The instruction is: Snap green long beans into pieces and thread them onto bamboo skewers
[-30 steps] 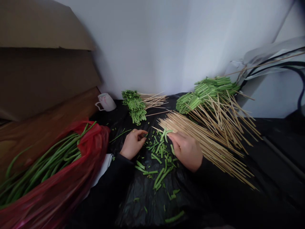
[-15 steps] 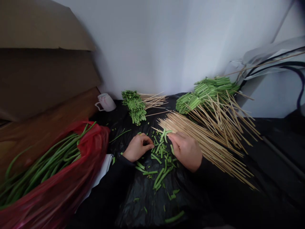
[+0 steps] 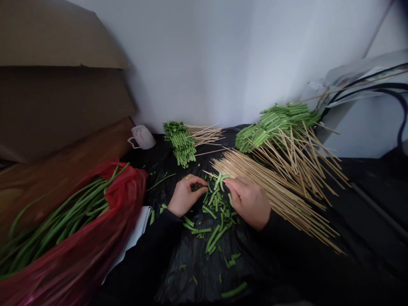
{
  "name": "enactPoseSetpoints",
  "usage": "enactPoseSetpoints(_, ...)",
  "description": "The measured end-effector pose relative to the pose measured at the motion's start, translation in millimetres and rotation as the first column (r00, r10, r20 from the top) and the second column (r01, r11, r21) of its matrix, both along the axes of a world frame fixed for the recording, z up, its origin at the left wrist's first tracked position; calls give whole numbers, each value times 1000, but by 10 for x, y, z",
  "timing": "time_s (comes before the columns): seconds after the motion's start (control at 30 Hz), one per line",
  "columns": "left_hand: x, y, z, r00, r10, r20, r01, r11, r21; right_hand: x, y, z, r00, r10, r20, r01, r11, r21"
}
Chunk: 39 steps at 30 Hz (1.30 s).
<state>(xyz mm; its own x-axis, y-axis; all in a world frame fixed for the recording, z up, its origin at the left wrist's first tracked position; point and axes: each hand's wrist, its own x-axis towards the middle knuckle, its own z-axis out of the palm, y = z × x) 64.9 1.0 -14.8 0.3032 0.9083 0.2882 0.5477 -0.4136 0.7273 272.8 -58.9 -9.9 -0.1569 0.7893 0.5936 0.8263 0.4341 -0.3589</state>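
My right hand (image 3: 250, 202) is closed in a pinch on a bamboo skewer (image 3: 208, 173), whose pale tip points left. A couple of cut green stalk pieces (image 3: 219, 180) sit across it just beyond my fingertips. To the left, my left hand (image 3: 186, 195) has thumb and forefinger brought together; whatever lies between them is too small to make out. Loose cut stalk pieces (image 3: 208, 211) are scattered between and below both hands on black plastic sheeting (image 3: 191, 282). Beside my right hand lies a spread of bare bamboo skewers (image 3: 287, 199).
Skewered green bundles stand at the back, a small one (image 3: 180, 144) and a larger pile (image 3: 283, 121) at right. A red bag (image 3: 127, 199) of long green stalks (image 3: 70, 212) lies left, near a white mug (image 3: 142, 137) and cardboard box (image 3: 63, 97). A wall (image 3: 216, 63) closes the back.
My left hand has shifted slightly up and to the right, its fingers coming together nearer the skewer. My right hand stays in place with the skewer.
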Motion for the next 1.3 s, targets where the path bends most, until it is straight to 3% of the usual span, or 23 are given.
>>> enactPoseSetpoints(0.13,108,-121,37,982,-128,-139,133,991,28,0,2,-1,1000,-11,8,11,1000,-1)
enactPoseSetpoints(0.27,158,-182,65,930,-170,-327,196,980,45,1,7,-9,1000,-1,12,1,1000,5)
enactPoseSetpoints(0.47,128,-209,91,861,-139,-490,215,971,102,6,8,-19,1000,6,18,-5,1000,-7)
enactPoseSetpoints(0.6,95,-205,123,851,-46,-523,147,977,153,6,5,-17,1000,10,6,-10,1000,-9)
enactPoseSetpoints(0.7,48,-146,119,910,14,-415,59,985,162,7,3,-11,1000,2,-4,-3,1000,-8)
enactPoseSetpoints(0.9,-68,-7,31,993,89,-83,-87,996,23,8,1,-5,1000,0,-5,0,1000,8)
enactPoseSetpoints(1.3,-70,16,78,933,263,247,-268,963,-12,9,-15,-10,1000,12,-7,-12,1000,-16)
